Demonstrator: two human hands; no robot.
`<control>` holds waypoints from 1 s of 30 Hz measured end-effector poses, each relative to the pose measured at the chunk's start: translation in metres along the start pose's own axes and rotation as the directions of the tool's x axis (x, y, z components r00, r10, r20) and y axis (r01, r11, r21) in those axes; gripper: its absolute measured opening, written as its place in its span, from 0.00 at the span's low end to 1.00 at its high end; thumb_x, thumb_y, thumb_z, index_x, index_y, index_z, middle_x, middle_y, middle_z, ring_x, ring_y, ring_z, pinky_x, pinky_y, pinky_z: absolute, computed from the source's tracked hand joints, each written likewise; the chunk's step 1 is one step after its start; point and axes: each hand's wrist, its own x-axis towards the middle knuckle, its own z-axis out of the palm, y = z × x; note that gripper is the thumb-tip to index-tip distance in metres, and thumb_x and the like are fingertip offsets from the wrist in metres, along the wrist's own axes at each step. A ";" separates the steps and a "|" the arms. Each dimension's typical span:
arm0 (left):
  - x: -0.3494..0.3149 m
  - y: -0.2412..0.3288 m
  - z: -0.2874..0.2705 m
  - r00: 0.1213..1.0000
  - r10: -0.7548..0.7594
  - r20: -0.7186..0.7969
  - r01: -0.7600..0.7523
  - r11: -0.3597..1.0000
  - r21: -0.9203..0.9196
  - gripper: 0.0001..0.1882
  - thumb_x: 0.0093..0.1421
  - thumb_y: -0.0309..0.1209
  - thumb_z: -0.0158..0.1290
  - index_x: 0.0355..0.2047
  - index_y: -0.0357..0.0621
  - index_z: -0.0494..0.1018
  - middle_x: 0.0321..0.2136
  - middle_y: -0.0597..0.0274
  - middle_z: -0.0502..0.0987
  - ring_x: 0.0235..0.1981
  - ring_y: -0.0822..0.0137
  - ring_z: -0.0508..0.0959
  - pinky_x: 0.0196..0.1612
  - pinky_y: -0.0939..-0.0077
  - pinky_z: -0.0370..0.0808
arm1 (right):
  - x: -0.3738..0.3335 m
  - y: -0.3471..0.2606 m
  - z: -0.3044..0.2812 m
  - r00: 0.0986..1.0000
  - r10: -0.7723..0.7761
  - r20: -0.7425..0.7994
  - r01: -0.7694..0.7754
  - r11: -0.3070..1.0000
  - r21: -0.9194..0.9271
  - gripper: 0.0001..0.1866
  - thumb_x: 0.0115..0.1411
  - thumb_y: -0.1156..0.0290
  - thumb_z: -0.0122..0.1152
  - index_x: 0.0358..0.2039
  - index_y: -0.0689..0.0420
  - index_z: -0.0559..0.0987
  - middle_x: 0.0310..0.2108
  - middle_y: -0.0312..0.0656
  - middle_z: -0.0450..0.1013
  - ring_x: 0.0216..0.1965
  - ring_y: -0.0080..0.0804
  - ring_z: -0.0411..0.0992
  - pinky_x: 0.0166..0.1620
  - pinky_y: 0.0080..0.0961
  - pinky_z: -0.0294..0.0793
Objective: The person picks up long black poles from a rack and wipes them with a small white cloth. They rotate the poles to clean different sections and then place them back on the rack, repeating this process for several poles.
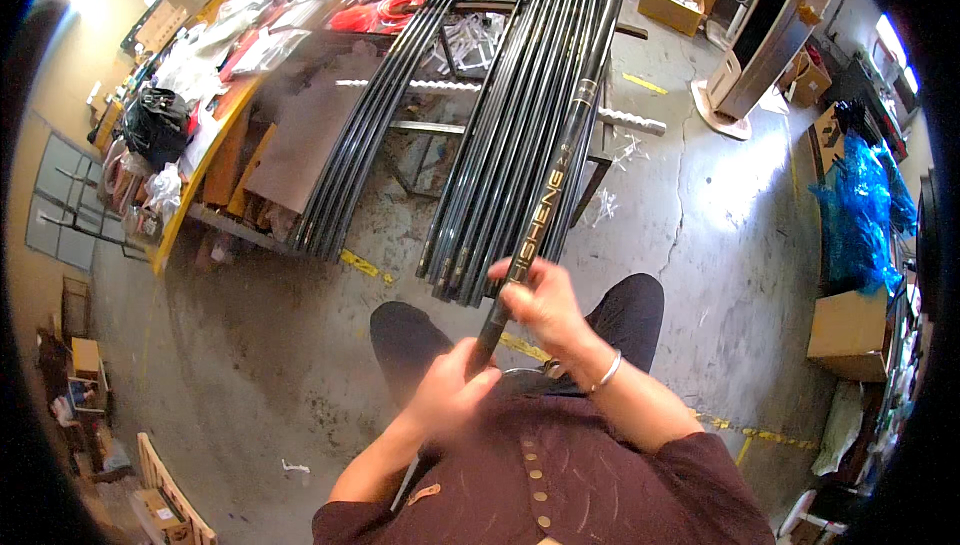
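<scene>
A long black fishing rod (569,140) with gold lettering slants up and away from my lap. My left hand (450,385) is wrapped round its near end, close to my body. Slightly farther up, my right hand (546,307) grips the shaft between thumb and fingers. The rod's far part lies over or beside the right edge of a row of similar black rods (500,135). A smaller group of black rods (365,135) lies to the left. Both groups rest across a metal rack with white, wavy padded bars (637,122).
On the left, a yellow-edged table (205,170) carries plastic bags and a black bag (157,123). Red coiled material (380,13) lies behind the rods. A tall white appliance (765,40) stands at the far right. Blue plastic (865,210) and a cardboard box (850,335) line the right side.
</scene>
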 end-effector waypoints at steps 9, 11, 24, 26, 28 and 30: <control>-0.003 -0.012 0.002 0.975 0.189 -0.121 -0.113 0.879 0.464 0.13 0.54 0.27 0.53 0.37 0.34 0.64 0.22 0.48 0.74 0.24 0.50 0.77 0.26 0.67 0.71 | -0.007 0.011 0.003 0.997 0.079 -0.001 -0.079 0.997 0.004 0.13 0.45 0.76 0.58 0.35 0.61 0.77 0.25 0.29 0.68 0.23 0.15 0.62 0.26 0.14 0.63; -0.001 -0.011 0.003 0.974 0.188 -0.128 -0.108 0.877 0.468 0.14 0.54 0.27 0.53 0.38 0.33 0.64 0.22 0.47 0.74 0.25 0.48 0.77 0.27 0.65 0.71 | -0.002 0.006 -0.004 0.998 -0.057 0.008 0.058 0.998 -0.023 0.14 0.44 0.77 0.58 0.35 0.61 0.76 0.25 0.29 0.68 0.23 0.15 0.63 0.27 0.15 0.64; -0.007 -0.008 0.002 0.960 0.237 -0.147 -0.128 0.843 0.522 0.15 0.53 0.26 0.53 0.39 0.32 0.64 0.23 0.46 0.75 0.25 0.47 0.77 0.27 0.65 0.72 | 0.000 0.003 0.000 0.999 -0.032 0.003 0.032 0.999 0.005 0.14 0.46 0.76 0.57 0.36 0.62 0.74 0.24 0.30 0.68 0.22 0.16 0.64 0.27 0.14 0.65; -0.007 -0.007 0.003 0.971 0.191 -0.142 -0.097 0.863 0.496 0.15 0.53 0.27 0.53 0.39 0.32 0.65 0.24 0.47 0.75 0.26 0.48 0.77 0.28 0.65 0.72 | -0.009 0.019 0.003 0.999 0.032 0.027 -0.033 0.999 0.029 0.13 0.46 0.76 0.57 0.36 0.62 0.74 0.24 0.30 0.67 0.21 0.16 0.63 0.25 0.12 0.63; -0.011 -0.005 0.004 0.977 0.154 -0.149 -0.074 0.896 0.438 0.15 0.54 0.27 0.53 0.39 0.33 0.65 0.24 0.47 0.76 0.26 0.50 0.78 0.28 0.66 0.71 | 0.000 0.007 -0.001 1.000 -0.027 0.005 0.026 0.999 0.030 0.13 0.45 0.75 0.58 0.35 0.62 0.75 0.24 0.29 0.67 0.20 0.15 0.62 0.25 0.12 0.62; -0.011 0.001 0.005 0.973 0.159 -0.169 -0.090 0.930 0.356 0.14 0.54 0.27 0.53 0.38 0.33 0.65 0.24 0.48 0.75 0.26 0.51 0.78 0.29 0.67 0.71 | 0.008 -0.022 -0.002 0.998 -0.053 -0.034 0.056 0.995 0.088 0.13 0.45 0.73 0.60 0.33 0.62 0.76 0.24 0.29 0.67 0.20 0.15 0.61 0.24 0.12 0.61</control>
